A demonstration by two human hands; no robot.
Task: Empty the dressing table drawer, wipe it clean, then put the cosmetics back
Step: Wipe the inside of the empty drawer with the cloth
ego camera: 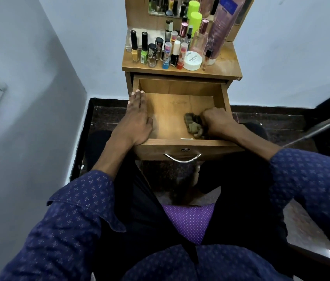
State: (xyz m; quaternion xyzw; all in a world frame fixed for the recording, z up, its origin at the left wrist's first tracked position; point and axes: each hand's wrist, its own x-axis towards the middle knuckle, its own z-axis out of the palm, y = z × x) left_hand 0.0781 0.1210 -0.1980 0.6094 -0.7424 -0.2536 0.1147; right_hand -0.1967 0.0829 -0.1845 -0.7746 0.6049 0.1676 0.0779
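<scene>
item: dressing table drawer [180, 110], pulled fully out toward the seated person, interior bare wood apart from a small pale scrap at the inner front edge, too small to identify. emptying stage looks complete.

item: cosmetics, all standing on the tabletop [227, 61] above the drawer. nail polish bottles with black caps [134, 47] at the left, small tubes and lip balms in the middle, a round white jar marked nail polish remover [192, 60] near the front, a tall pink lotion bottle [220, 27] and neon green capped bottles [195, 19] toward the back by the mirror. none returned yet.

item: cleaning cloth [193, 124], dark brownish, bunched, lying on the drawer floor in the near right corner.

item: right hand [218, 122], fingers curled shut around the cloth, pressing it down against the floor beside the right wall. wiping stage appears to be under way; the left and far parts of the floor are well apart from the cloth, and whether they are already wiped i cannot tell.

item: left hand [137, 118], flat and spread, fingers pointing away from the person, resting along the left wall of the drawer with the thumb inside; seemingly steadying it. holds nothing.

remaining, by my judgement: finish the wipe, then carry the cosmetics back from tabletop to drawer.
</scene>
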